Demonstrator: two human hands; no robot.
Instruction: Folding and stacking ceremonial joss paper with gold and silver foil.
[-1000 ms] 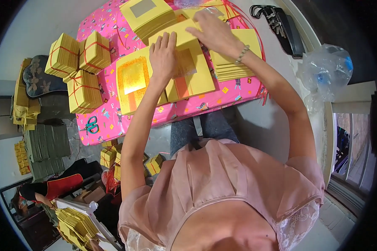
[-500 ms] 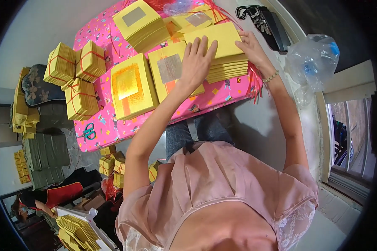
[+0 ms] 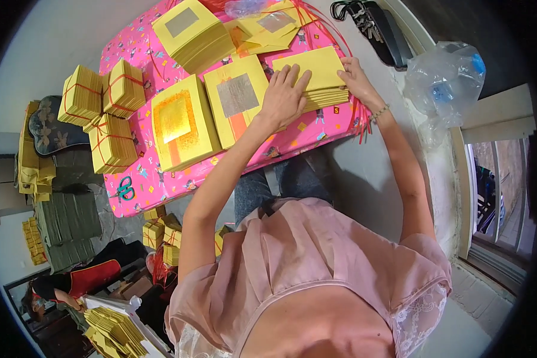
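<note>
Under my hands, on the pink patterned table cover (image 3: 316, 125), sits a stack of folded yellow joss paper (image 3: 316, 67). My left hand (image 3: 283, 95) lies over the stack's left end, fingers stretched out and spread. At the right end, my right hand (image 3: 359, 80) bends its fingers around the far corner, with the thumb at the near side. Left of the stack, partly covered by my left wrist, is a pile of yellow sheets with a silver square (image 3: 237, 92). Farther left stands a pile with a gold square (image 3: 176, 119) ringed in orange.
A tall yellow pile (image 3: 194, 36) stands at the back beside loose yellow sheets (image 3: 268, 27). Red-tied bundles (image 3: 110, 143) and green scissors (image 3: 125, 188) occupy the left side. Red strings (image 3: 364, 122) hang at the right edge. A plastic bag (image 3: 447, 77) is right. Another person (image 3: 71, 292) works lower left.
The stack under my hands stands lower, with fewer layers showing. Both hands have come down with it, the right one toward me. The view has shifted slightly.
</note>
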